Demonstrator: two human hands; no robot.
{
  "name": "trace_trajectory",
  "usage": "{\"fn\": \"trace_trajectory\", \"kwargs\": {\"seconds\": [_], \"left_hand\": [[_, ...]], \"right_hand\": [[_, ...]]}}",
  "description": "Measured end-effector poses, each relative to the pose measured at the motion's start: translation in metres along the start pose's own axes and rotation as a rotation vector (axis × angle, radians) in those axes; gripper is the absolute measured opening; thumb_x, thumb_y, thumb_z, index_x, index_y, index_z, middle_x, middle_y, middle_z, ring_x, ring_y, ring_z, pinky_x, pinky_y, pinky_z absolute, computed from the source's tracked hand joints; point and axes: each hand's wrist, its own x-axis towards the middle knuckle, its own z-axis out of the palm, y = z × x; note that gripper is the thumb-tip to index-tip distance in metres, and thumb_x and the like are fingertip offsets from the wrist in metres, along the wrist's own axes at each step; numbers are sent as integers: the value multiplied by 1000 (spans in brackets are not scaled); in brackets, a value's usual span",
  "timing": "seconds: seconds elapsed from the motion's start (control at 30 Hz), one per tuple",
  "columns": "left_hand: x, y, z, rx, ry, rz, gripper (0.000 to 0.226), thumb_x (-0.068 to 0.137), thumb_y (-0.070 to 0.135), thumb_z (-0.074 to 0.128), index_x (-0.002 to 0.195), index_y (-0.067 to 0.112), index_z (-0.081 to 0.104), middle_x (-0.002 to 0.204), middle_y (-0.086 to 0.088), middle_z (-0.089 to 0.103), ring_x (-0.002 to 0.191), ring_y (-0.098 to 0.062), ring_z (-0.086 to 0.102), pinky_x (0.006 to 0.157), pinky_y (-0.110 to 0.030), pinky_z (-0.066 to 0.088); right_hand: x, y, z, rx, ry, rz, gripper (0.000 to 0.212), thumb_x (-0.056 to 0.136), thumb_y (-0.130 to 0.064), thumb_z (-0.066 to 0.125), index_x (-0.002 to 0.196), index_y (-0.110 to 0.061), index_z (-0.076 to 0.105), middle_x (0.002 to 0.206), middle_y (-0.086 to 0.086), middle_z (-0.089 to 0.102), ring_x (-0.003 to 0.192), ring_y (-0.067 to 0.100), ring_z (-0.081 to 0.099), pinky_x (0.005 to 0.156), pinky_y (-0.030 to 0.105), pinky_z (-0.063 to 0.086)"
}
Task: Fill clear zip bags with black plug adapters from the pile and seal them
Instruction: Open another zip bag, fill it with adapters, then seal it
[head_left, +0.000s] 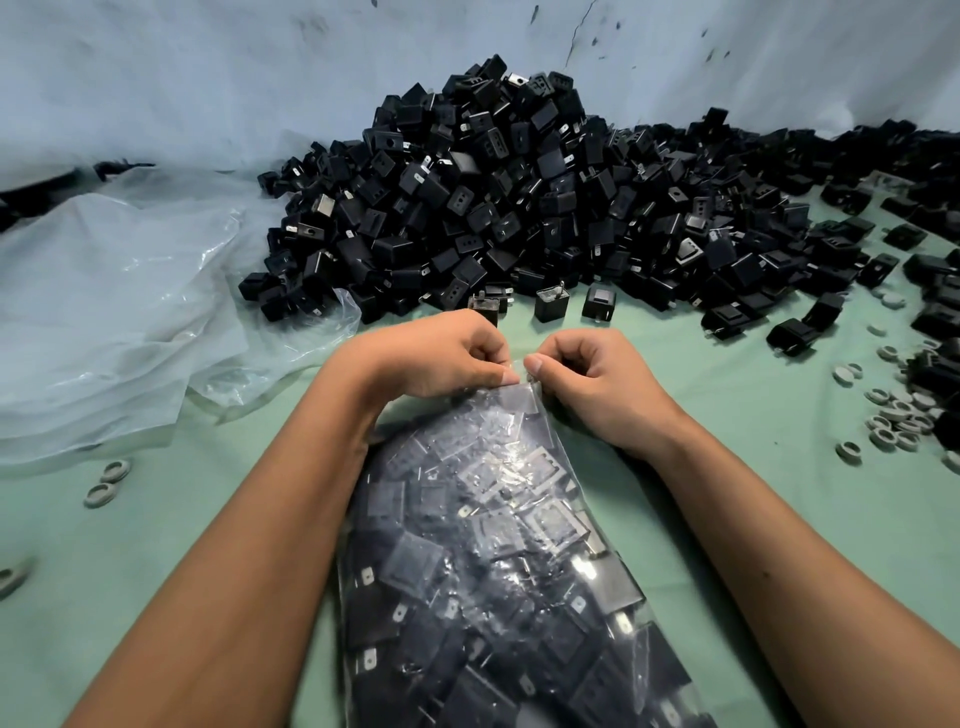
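Note:
A clear zip bag (493, 561) packed with black plug adapters lies lengthwise between my forearms on the green cloth. My left hand (441, 353) and my right hand (587, 379) meet at the bag's far top edge, each pinching the zip strip between thumb and curled fingers, thumbs almost touching. Beyond my hands rises a big pile of black plug adapters (519, 197), spreading off to the right. Three loose adapters (550, 304) stand just in front of the pile.
A heap of empty clear plastic bags (114, 312) covers the left side. Grey-white rings (893, 410) are scattered at the right, with two more rings (106, 483) at the left. A pale blue sheet (208, 78) hangs behind the pile.

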Motion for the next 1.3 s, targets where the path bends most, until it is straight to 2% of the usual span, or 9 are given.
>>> {"fn": "trace_trajectory", "kwargs": {"seconds": [0.17,0.3,0.53,0.73,0.83,0.97,1.1,1.23,1.3], "left_hand": [[0,3,1,44,0,36,21,99,24,68,79,15,66,68,2,61,63,-13,55,64,-29,48],[-2,4,0,51,0,40,24,99,29,68,80,15,68,63,8,58,57,-6,49,58,-24,42],[-13,-9,-8,-76,-60,10,21,98,32,69,82,19,71,69,4,55,67,-12,46,70,-31,38],[-7,-6,-4,-26,-52,48,19,100,23,67,84,15,70,59,15,52,57,-6,43,59,-25,36],[-5,-7,-3,5,-48,42,20,101,24,65,83,15,69,53,18,51,50,-1,42,53,-20,35],[-5,-9,-1,-52,-35,50,18,98,27,69,84,16,73,57,13,51,53,-7,41,54,-23,34],[-3,-8,2,-102,-21,64,21,97,27,71,91,7,72,72,-5,55,67,-18,42,65,-33,33],[1,-6,5,-89,8,86,20,97,23,71,88,5,71,67,2,58,60,-9,48,59,-23,39],[3,-7,6,-87,10,86,19,97,20,70,86,5,69,67,2,57,60,-9,48,59,-25,39]], "right_hand": [[1,0,0,32,-38,36,32,102,-19,65,72,-11,62,50,-6,52,41,9,42,41,20,32],[2,-2,-2,20,-125,38,32,102,-24,66,80,-1,68,53,-6,55,45,6,43,44,19,34],[2,-2,0,26,-91,53,36,100,-22,68,70,-4,63,51,-3,53,44,10,42,43,19,35],[3,0,0,50,-102,73,35,102,-20,65,75,2,61,53,-3,51,44,7,43,43,17,35],[4,-1,-1,77,-119,85,32,101,-23,66,76,-4,66,54,-1,54,40,5,43,40,15,33],[5,-3,-1,89,-113,98,27,98,-23,71,74,-9,71,53,1,56,39,7,43,39,17,32],[4,-4,-1,80,-69,96,30,95,-24,75,66,-15,70,50,2,56,39,8,42,38,18,33],[3,-4,-2,85,-58,96,29,94,-25,76,68,-13,71,48,3,55,37,8,42,37,17,33],[3,-4,-2,97,-60,94,28,95,-25,75,71,-11,72,49,3,55,38,9,43,38,18,34]]}}
